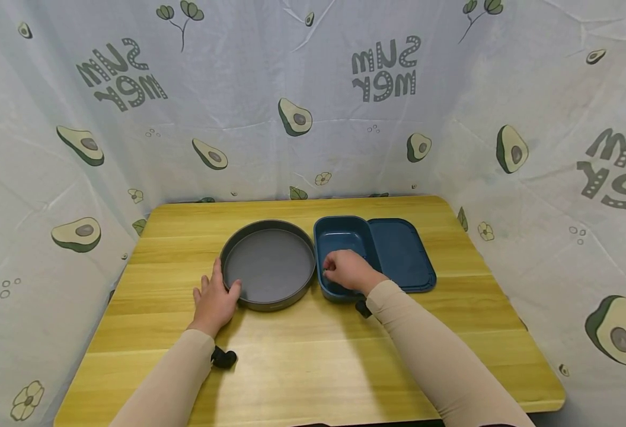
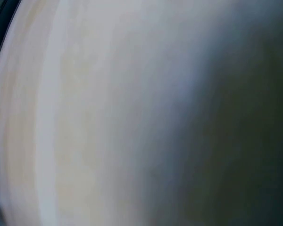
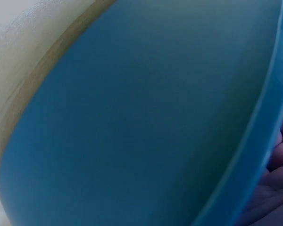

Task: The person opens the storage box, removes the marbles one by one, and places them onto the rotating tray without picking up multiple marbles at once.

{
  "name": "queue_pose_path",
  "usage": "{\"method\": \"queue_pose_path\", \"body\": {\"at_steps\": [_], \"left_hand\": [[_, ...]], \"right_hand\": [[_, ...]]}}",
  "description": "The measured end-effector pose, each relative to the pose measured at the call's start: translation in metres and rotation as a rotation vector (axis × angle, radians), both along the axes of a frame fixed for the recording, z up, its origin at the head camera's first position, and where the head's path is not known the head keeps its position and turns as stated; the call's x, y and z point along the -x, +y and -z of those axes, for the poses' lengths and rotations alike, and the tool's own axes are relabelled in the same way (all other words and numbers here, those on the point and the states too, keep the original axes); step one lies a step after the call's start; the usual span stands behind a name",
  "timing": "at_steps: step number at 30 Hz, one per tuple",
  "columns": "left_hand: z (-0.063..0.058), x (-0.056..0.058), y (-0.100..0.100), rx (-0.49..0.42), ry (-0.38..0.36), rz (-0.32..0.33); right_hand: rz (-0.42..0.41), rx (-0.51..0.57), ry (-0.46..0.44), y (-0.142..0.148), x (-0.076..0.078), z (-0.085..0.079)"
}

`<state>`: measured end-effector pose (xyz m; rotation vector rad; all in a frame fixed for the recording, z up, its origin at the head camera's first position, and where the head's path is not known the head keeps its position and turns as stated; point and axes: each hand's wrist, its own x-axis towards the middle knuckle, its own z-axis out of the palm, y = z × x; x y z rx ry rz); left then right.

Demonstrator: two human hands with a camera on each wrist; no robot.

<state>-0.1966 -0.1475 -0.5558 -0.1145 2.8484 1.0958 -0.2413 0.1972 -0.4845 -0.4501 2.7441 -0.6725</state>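
A round grey cake pan (image 1: 268, 267) lies on the table, its inside bare. My left hand (image 1: 216, 303) rests at its near left edge, fingers spread along the outside and thumb at the rim. Right beside the pan stands a deep blue rectangular box (image 1: 345, 223). My right hand (image 1: 351, 270) reaches over the near part of this box, fingers bent and thumb and fingertips close together inside it. Whether something small is between those fingertips is too small to tell. In the right wrist view the box wall (image 3: 132, 117) hides most of the curled fingers (image 3: 280, 155).
A flat blue lid (image 1: 405, 255) lies against the box's right side. The wooden table (image 1: 291, 373) has a white curtain (image 1: 249, 77) with avocado prints behind it and at both sides. The left wrist view is a blur of tabletop and shadow.
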Motion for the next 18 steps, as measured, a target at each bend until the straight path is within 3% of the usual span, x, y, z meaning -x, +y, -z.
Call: {"method": "queue_pose_path", "body": {"at_steps": [18], "left_hand": [[-0.0020, -0.0011, 0.0010, -0.002, -0.003, 0.003]], "right_hand": [[0.045, 0.077, -0.010, -0.0043, -0.0006, -0.0023]]}}
